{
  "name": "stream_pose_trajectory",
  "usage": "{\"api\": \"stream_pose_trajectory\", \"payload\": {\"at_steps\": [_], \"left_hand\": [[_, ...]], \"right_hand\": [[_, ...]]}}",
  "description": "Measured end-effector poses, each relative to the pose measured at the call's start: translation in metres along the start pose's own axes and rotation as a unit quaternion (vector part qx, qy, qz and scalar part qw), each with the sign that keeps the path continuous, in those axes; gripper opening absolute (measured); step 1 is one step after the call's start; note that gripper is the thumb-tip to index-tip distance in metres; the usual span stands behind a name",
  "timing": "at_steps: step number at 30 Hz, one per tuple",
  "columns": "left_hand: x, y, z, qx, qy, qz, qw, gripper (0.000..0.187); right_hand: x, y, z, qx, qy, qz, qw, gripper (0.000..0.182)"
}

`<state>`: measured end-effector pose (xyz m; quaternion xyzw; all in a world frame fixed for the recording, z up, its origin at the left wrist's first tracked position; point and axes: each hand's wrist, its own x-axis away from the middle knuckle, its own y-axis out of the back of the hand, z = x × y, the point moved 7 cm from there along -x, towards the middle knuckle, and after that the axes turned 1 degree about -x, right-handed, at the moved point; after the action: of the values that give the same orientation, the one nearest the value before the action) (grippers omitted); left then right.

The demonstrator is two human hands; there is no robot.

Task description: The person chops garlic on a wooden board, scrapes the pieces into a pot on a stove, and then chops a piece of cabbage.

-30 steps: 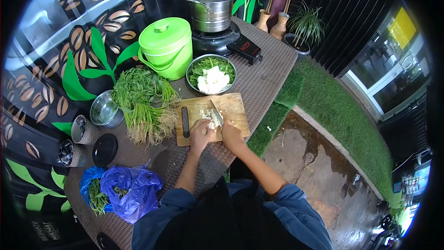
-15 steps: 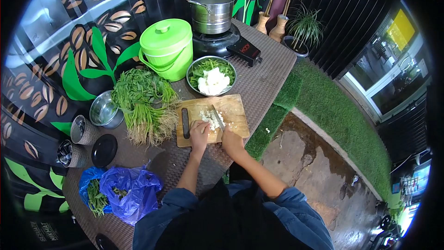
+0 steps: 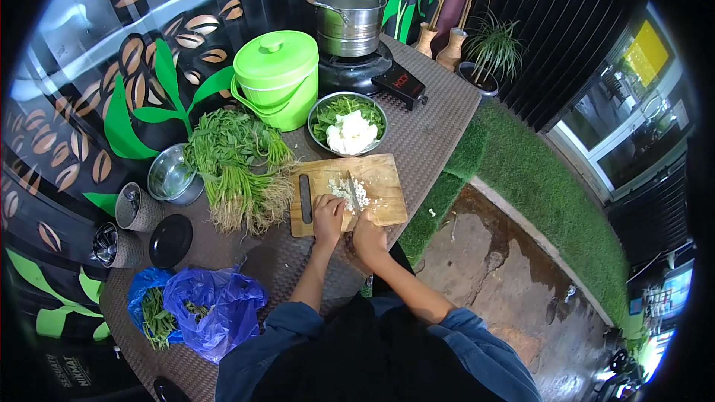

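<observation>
My right hand (image 3: 369, 238) is closed around the handle of a knife (image 3: 354, 190), whose blade points away from me across finely chopped white pieces (image 3: 360, 193). Those pieces lie on a wooden cutting board (image 3: 389, 179) with a dark slot on its left side. Just left of the blade is my left hand (image 3: 326, 219), its fingers bent together at the edge of the pile; what they hold, if anything, is hidden. Beyond the board stands a metal bowl (image 3: 348, 126) of green leaves with a white heap on top.
Left of the board lies a large bunch of rooted greens (image 3: 242, 171). Behind are a lidded green bucket (image 3: 275, 78) and a pot (image 3: 350, 22) on a stove (image 3: 357, 71). A metal bowl (image 3: 175, 175), black lid (image 3: 170, 241) and blue plastic bags (image 3: 212, 309) are farther left.
The view has shifted slightly, moving the table things a little to the right. The knife blade now stands more upright and farther left, within the chopped pieces. Both hands stay at the board.
</observation>
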<state>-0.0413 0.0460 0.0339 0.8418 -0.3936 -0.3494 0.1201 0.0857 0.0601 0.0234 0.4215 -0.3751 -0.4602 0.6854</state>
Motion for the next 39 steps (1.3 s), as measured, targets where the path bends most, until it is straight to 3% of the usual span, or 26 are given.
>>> {"api": "stream_pose_trajectory", "payload": {"at_steps": [6,13,18,21,24,39], "left_hand": [[0.001,-0.001,0.003,0.008,0.016,0.017,1.0,0.008],[-0.001,0.001,-0.003,-0.001,0.003,0.019,1.0,0.008],[0.0,0.001,-0.004,-0.003,-0.006,0.008,1.0,0.01],[0.001,0.002,0.0,0.037,0.028,-0.013,0.999,0.011],[0.001,-0.001,0.0,0.034,0.005,0.011,0.999,0.011],[0.0,0.003,0.002,0.033,0.015,0.018,0.999,0.011]], "right_hand": [[-0.02,0.012,0.005,-0.025,0.056,0.001,0.998,0.021],[0.001,0.004,0.005,-0.031,0.007,0.011,0.999,0.023],[-0.018,0.021,0.008,-0.016,0.063,0.013,0.998,0.021],[-0.002,0.023,0.012,-0.059,0.038,0.022,0.997,0.024],[0.008,0.005,0.01,-0.049,0.012,0.01,0.999,0.024],[-0.013,0.004,0.006,-0.08,0.02,0.031,0.996,0.031]]}}
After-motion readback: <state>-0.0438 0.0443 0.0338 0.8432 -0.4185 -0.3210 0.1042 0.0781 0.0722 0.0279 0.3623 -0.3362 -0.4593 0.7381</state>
